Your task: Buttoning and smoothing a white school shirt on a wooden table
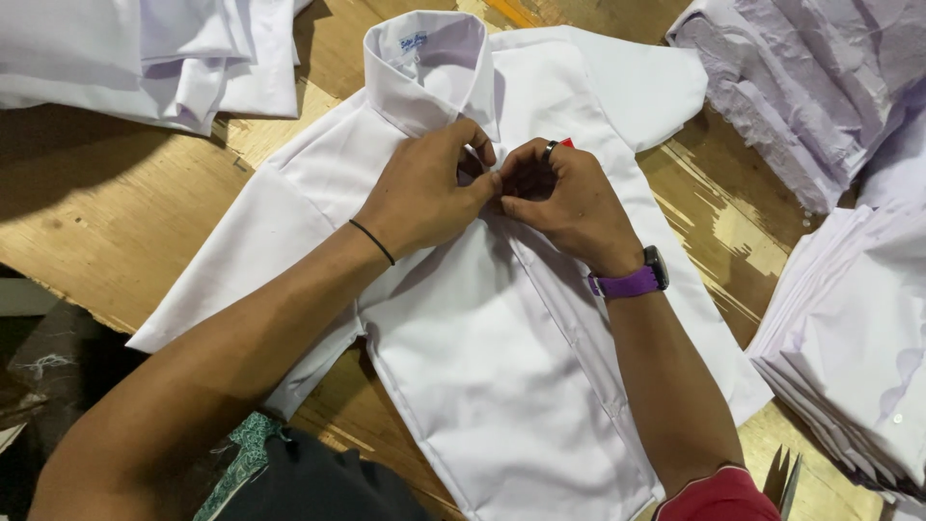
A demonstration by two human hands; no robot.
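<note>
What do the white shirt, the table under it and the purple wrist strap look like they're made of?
The white shirt looks like thin woven cloth, matte, with soft creases and a stiff folded collar. The table looks like bare plywood: yellowish, with grain streaks and worn, patchy spots. The purple wrist strap on the right hand looks like smooth rubber or silicone, though that is hard to tell.
</note>
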